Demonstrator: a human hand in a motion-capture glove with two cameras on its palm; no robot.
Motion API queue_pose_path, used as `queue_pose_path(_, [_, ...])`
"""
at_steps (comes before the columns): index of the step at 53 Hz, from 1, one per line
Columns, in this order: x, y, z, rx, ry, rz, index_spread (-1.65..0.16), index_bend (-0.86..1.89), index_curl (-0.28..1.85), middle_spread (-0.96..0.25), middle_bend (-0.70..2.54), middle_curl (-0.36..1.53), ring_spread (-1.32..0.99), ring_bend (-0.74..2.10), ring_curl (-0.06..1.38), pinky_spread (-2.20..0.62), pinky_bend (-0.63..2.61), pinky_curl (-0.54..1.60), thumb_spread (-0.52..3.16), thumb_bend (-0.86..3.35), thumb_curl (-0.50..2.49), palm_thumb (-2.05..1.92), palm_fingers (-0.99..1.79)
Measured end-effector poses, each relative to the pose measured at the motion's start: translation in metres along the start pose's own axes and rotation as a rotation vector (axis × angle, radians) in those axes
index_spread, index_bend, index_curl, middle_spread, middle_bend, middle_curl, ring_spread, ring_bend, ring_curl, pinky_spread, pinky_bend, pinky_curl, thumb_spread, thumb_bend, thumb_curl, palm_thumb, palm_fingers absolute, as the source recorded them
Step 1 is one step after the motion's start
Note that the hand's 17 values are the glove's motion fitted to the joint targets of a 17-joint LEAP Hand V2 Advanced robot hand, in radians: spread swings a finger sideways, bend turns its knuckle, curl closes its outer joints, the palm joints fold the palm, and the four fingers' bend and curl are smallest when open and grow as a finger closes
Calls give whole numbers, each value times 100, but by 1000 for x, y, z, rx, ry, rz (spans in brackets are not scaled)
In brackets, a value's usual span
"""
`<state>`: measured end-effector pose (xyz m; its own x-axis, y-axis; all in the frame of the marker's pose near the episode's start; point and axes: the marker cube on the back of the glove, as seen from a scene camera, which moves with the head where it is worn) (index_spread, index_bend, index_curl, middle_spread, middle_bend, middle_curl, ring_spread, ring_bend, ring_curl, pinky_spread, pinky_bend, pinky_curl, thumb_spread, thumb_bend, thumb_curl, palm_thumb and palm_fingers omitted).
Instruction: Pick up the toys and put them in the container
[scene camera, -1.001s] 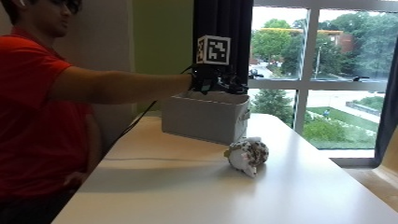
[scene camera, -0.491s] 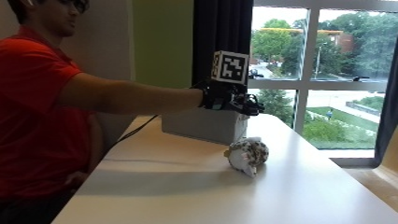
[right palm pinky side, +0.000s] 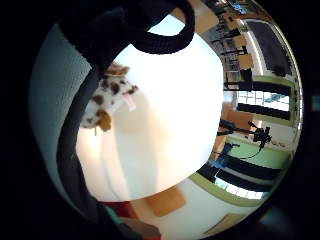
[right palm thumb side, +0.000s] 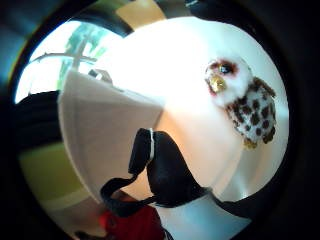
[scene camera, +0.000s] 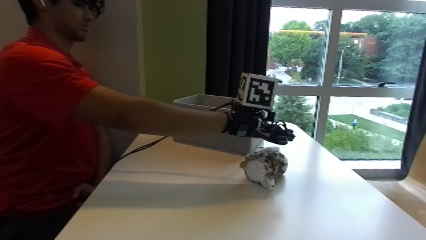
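Hand: I see my hand (scene camera: 266, 127) held in the air above the owl, apart from it, fingers loosely curled downward and holding nothing.
Owl: the spotted plush owl (scene camera: 265, 165) lies on the bench (scene camera: 200, 200), just beside the box; the thumb-side palm view shows its face and yellow beak (right palm thumb side: 241, 100).
Box: the grey box (scene camera: 219, 125) stands on the bench behind my hand, open at the top.
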<state>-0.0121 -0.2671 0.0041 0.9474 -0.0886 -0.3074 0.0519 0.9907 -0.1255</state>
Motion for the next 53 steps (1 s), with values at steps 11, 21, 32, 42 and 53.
queue_pose_path(11, [10,-15,18,-15,8,53,-36,19,31,-10,16,29,-13,18,28,8,73,32,112,-5,23,-6,-7])
queue_pose_path(21, [18,-23,35,-27,1,57,-38,19,33,-9,16,29,-13,18,28,7,73,32,111,-3,25,-3,-5])
queue_pose_path(32, [12,-32,51,-27,-83,92,-38,17,34,-9,17,29,-13,19,28,7,73,33,113,-2,28,0,-5])
queue_pose_path(42, [21,-36,60,-11,-8,111,-38,17,33,-9,16,29,-14,20,29,6,74,33,114,-2,30,0,-4])
queue_pose_path(53, [23,-39,64,22,1,113,-41,18,33,-9,14,27,-16,22,31,5,88,37,116,-1,31,3,4])
